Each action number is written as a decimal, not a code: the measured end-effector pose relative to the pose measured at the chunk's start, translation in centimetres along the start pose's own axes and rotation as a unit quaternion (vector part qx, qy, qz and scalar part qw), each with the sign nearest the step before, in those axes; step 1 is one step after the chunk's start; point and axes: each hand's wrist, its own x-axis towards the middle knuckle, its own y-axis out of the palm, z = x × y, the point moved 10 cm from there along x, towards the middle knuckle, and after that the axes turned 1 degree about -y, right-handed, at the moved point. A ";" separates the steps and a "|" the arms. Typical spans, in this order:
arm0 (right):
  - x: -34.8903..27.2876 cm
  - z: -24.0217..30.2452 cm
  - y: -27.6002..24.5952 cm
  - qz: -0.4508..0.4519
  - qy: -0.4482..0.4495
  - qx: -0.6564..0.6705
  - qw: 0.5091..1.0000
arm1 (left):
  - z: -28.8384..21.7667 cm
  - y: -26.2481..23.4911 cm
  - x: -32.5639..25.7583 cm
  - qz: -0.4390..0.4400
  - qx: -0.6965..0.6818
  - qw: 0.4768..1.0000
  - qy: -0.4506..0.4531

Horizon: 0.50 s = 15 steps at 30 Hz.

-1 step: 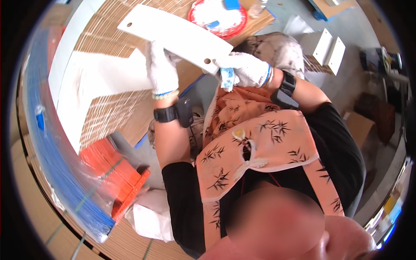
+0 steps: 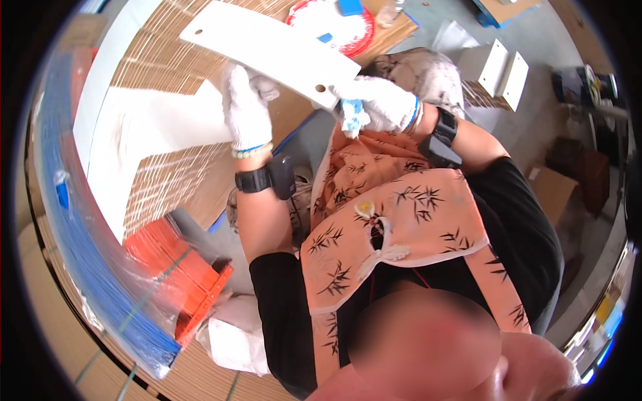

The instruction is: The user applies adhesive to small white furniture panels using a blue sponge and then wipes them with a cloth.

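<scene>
At the white panel [image 2: 271,53], grasped blue-and-white pad [image 2: 353,117] in right hand [image 2: 382,103]; seemingly required steady support; could not tell grip of left hand [image 2: 246,110].

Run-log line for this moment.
left hand: at white panel's near edge | right hand: at panel's right end, holding blue-and-white pad | nearby: red-rimmed tray

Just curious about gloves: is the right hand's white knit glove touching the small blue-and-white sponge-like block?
Touching: the head view shows the right hand gripping the block, its lower end protruding.
</scene>
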 end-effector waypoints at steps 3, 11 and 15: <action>-2.7 4.0 -2.3 0.010 -0.055 0.075 0.996 | 0.6 0.2 -0.6 -0.073 0.063 0.995 -0.036; -11.9 13.5 -23.8 -0.148 -0.325 0.129 0.925 | 6.1 -8.0 0.0 -0.121 0.068 0.986 -0.088; -18.9 10.3 -32.8 -0.312 -0.388 -0.005 0.867 | 8.6 -9.2 -1.5 -0.145 0.131 0.972 -0.128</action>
